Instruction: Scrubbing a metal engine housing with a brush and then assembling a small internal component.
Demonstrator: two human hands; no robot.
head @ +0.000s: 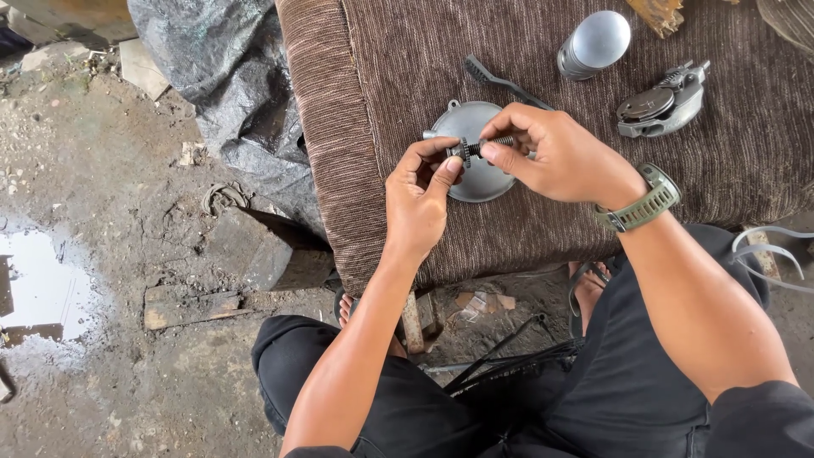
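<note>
Two hands meet over a brown striped cushion (526, 229), near its front edge, with bare cloth to either side. Left hand (417, 197) pinches the toothed end of a small gear shaft (475, 150) between thumb and forefinger; right hand (555, 154) grips the shaft's other end in its fingertips. Just beneath lies a round grey metal cover (475, 182). Farther back rest a dark brush (500, 80), a grey cylinder (593, 44) and a metal carburetor body (664, 103), well apart.
</note>
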